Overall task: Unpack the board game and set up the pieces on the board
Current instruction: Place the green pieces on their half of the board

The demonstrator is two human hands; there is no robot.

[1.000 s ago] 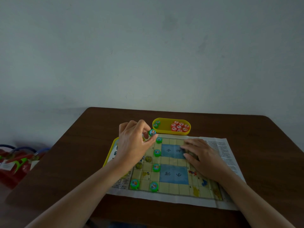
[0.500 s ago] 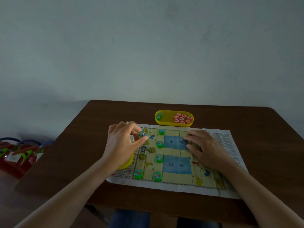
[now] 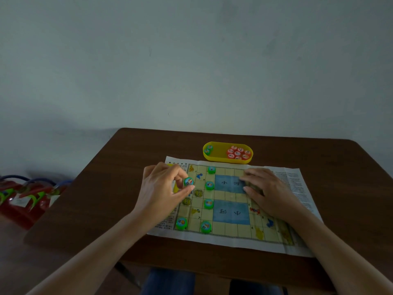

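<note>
Green pieces on board point(image 3: 209, 185): 5
Green piece in hand point(image 3: 188, 182): 1
Green pieces in tray point(image 3: 208, 149): 2
Red pieces point(image 3: 238, 153): about 8
Trays point(image 3: 221, 159): 1

Dim, flat, cool-toned light; no glare. Soft shadow on wall point(image 3: 63, 128) left of worktop point(image 3: 148, 150). Wide-angle bowing at edges, forearms stretched. Centre fairly sharp; printed text on board sheet point(image 3: 293, 179) unreadable; slight grain.
</note>
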